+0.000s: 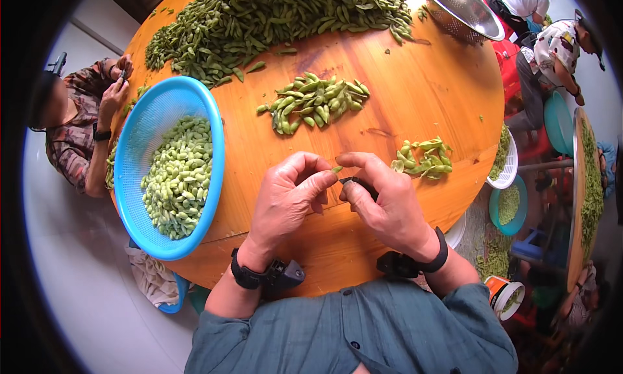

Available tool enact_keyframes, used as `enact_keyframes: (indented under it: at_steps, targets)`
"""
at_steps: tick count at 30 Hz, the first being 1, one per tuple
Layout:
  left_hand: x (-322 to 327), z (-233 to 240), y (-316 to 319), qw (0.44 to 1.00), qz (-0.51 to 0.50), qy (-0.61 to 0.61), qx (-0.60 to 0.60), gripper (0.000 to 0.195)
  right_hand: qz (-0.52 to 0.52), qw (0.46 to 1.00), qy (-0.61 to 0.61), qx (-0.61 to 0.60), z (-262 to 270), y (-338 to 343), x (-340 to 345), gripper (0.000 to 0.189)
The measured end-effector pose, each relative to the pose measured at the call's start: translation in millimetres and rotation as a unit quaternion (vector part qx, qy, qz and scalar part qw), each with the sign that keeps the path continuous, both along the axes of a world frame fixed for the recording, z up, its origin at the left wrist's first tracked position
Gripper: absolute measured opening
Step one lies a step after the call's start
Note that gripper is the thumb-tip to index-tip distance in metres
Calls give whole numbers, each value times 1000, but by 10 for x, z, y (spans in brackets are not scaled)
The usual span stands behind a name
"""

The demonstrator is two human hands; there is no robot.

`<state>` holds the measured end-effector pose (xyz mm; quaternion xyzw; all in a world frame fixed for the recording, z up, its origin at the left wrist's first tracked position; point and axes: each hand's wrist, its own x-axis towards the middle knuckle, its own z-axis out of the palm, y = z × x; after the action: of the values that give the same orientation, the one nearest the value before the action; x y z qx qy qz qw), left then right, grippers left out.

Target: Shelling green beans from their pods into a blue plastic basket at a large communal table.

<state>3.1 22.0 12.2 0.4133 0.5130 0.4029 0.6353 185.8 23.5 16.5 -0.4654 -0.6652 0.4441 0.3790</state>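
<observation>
A small green edamame pod [337, 169] pokes out from between the thumb and forefinger of my left hand [294, 191]; most of it is hidden. Close beside it, my right hand [387, 194] grips a small black tool [357, 181], too covered by the fingers to name exactly. Beyond my hands lies a small pile of whole pods [319, 101] on the round wooden table [287, 257]. To the right of my right hand sits a little heap of paler, flattened pods [428, 160]. A blue plastic colander [216, 126] on the left holds shelled green beans [180, 184].
A large mound of pods [272, 23] covers the far side. At the far right stands a metal colander [467, 11]. A co-worker's hands [117, 84] are at the table's left edge. Other people, baskets and a white bucket [508, 301] are off to the right.
</observation>
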Motion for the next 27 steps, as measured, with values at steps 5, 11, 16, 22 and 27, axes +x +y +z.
enact_keyframes:
  at_steps: [5,11,16,22,27]
  targets:
    - [-26,-46,-117,996,-17,-87,-25,14,32,999,-21,-20,-9,-20,12,21]
    - [-3,-41,-171,999,-4,-49,8,12,18,1000,-4,16,-105,-45,6,20]
    - [5,-60,-201,999,16,21,44,9,24,999,-28,20,-89,-41,19,22]
    - [30,-45,-213,989,14,99,108,9,34,996,-61,49,-42,-27,-17,18]
    - [60,-80,-189,938,11,205,280,15,32,987,-94,128,-77,-43,-56,15]
